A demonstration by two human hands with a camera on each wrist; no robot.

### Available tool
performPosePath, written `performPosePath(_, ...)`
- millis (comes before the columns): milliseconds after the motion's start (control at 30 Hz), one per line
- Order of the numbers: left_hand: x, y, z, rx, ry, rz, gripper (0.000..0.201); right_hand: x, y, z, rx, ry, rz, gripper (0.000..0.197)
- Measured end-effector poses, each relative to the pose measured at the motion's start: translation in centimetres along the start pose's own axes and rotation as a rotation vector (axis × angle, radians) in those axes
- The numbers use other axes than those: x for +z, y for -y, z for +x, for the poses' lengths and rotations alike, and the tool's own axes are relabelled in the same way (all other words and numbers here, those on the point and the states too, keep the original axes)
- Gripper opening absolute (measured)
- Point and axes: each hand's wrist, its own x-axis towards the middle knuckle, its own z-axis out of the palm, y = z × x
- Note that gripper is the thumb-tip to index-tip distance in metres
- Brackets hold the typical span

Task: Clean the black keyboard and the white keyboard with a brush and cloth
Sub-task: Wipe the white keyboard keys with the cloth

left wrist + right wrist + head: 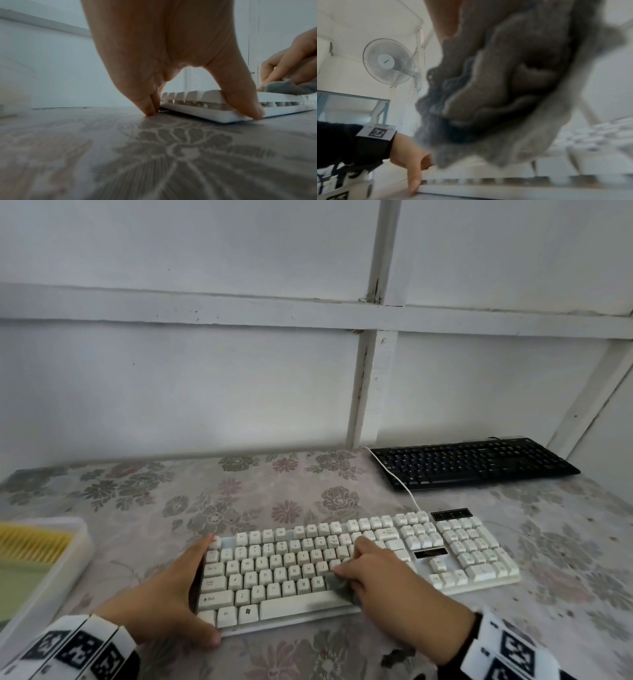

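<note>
The white keyboard (462, 549) lies across the middle of the flowered table. My left hand (197, 590) braces its left end, with straight fingers (150, 108) along the rear corner and the thumb on the front corner. My right hand (363, 570) presses a bunched grey cloth (337, 583) onto the keys just above the space bar. The right wrist view is mostly filled by the cloth (496, 81). At the back right lies the black keyboard (479, 463), untouched. A brush (30, 542) with yellow bristles lies in a tray at the left.
A pale plastic tray (78, 563) sits at the table's left edge. The white keyboard's cable (397, 477) runs back past the black keyboard's left end. A white panelled wall closes the back and right. Bare tablecloth lies behind the white keyboard.
</note>
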Motion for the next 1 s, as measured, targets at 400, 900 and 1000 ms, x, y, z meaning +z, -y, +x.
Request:
performPosePath(400,0.1,0.5,0.4,0.031,-0.002,-0.019,0.152,-3.4,-2.6,-1.8,0.102,-0.062,0.017,0.023)
performPosePath(900,0.1,1.4,0.8,0.027,0.010,-0.075,0.149,-0.7,-2.7,-1.2,0.036,-0.015,-0.013,0.022)
performPosePath(1000,0.1,1.4,0.8,0.020,0.003,-0.084,0.149,-1.3,-3.4,-1.9,0.047,-0.010,-0.018,0.030)
